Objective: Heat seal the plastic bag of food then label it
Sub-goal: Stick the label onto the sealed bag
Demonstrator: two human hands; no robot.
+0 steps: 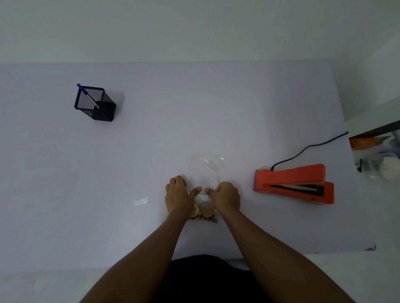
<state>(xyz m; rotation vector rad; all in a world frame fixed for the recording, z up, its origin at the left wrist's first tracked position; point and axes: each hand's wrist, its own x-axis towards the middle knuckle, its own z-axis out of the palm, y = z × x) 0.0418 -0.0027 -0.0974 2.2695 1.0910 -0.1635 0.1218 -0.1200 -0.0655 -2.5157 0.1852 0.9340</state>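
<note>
A clear plastic bag (205, 172) lies flat at the centre of the frame, its food (204, 213) bunched at the near end, pale round pieces over brown bits. The left hand (178, 196) and right hand (226, 196) press curled fingers onto its middle, thumbs nearly meeting. An orange wedge-shaped heat sealer (294, 183) sits right, jaw ajar. A small white label (140, 202) lies left on the smooth pale table (54, 167). A black mesh pen holder (95, 104) stands upper left.

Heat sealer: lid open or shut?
Open. The orange heat sealer has its upper arm raised off the base, with a dark gap and sealing strip visible between them. Nothing sits in it.
</note>
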